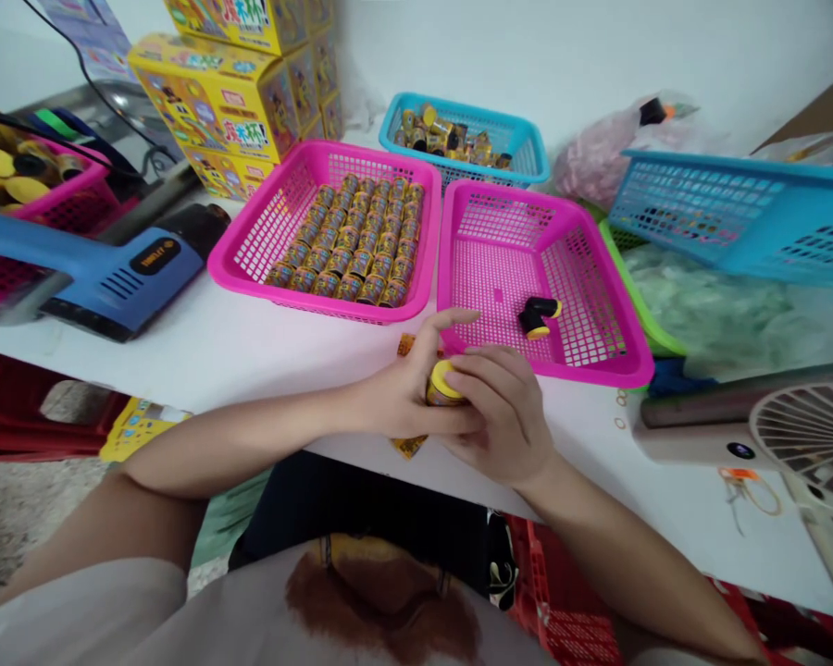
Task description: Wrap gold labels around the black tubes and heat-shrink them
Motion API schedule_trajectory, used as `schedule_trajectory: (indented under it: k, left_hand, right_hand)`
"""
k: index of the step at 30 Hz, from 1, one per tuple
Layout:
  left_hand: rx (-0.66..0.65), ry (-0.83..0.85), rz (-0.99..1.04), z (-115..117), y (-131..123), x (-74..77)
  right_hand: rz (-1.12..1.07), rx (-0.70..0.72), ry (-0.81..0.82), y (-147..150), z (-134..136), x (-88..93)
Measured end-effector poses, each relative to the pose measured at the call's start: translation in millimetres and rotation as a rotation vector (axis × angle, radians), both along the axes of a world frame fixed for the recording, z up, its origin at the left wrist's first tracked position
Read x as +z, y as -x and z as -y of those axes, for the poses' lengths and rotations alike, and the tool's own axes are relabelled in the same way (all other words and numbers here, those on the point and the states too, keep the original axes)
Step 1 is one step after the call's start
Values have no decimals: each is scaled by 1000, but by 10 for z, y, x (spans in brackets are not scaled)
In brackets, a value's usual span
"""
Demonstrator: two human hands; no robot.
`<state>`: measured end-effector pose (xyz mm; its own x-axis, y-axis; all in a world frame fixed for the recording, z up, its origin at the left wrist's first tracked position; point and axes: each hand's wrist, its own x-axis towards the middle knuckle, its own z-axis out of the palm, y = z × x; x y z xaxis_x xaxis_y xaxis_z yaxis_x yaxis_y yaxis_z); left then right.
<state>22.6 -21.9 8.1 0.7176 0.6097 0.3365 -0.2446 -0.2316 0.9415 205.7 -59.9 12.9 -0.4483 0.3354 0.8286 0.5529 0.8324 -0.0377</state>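
Between my two hands is a small canister [444, 381] with a yellow cap. My left hand [416, 388] wraps round its side, with one finger stretched out above it. My right hand [500, 407] closes on it from the right, fingertips at the cap. Orange printed wrapper [409, 448] pieces show partly under my hands on the table. Just beyond, a pink basket [615, 324] holds a few black pieces [533, 322] with yellow ends. To its left, another pink basket [250, 268] carries rows of small printed canisters [354, 245].
A blue heat gun [131, 277] lies at the left, beside a pink basket [76, 208] of yellow-capped pieces. Yellow boxes [229, 111] are stacked behind. Blue baskets [528, 148] stand at the back and right. A fan [805, 425] sits on the right of the white table [305, 356].
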Motion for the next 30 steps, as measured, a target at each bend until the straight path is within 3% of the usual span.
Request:
schedule_trajectory:
  k: [7, 18, 22, 25, 28, 30]
  left_hand:
    - [-238, 126, 94, 4, 61, 23]
    - [97, -41, 17, -11, -8, -46]
    - [54, -49, 11, -23, -1, -38]
    - [25, -177, 89, -61, -5, -49]
    - [181, -327, 136, -61, 6, -4]
    - [300, -332, 53, -20, 59, 109]
  right_hand:
    - [52, 86, 1, 3, 45, -35]
    - [187, 8, -112, -75, -13, 32]
    - [171, 6, -189, -87, -13, 29]
    - [151, 32, -198, -84, -10, 6]
    - [138, -42, -213, -113, -52, 5]
    - [145, -143, -244, -179, -109, 41]
